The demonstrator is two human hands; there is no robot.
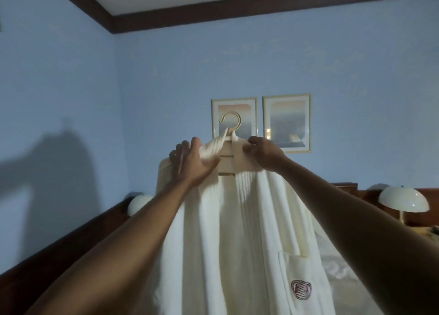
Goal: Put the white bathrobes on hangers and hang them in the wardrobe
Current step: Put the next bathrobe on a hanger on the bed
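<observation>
Left hand (pixel 190 160): fingers curled over the ribbed collar (pixel 213 148) of the white bathrobe (pixel 213 231), thumb below, so the bunched collar fabric is gripped between them just left of the hanger neck. Palm faces right and up; wrist slightly bent back; forearm runs straight from the lower left corner up to the hand. Right hand (pixel 263 152): fingers folded inward and closed on the right-side collar fabric where it lies over the pale wooden hanger (pixel 225 160); knuckles point left, back of hand toward the camera. Whether the fingertips also touch the hanger wood, cannot tell. Right forearm extends from the lower right edge, rising to the hand. Both arms raised and nearly fully stretched, hands level with each other, one on each side of the hanger's centre. Hanger hook (pixel 231 122) stands upright above the hands, open end to the left, not on any rail. Bathrobe is draped over the hanger's shoulders and hangs down in the middle of the view, front open, chest pocket with an embroidered pink logo (pixel 301 289) at lower right. Beyond: blue wall, two framed pictures (pixel 286 122) behind the hook, dark wooden headboard (pixel 71 238), a dome lamp (pixel 403 199) far right and another (pixel 139 203) far left, white bedding (pixel 337 267) low right.
</observation>
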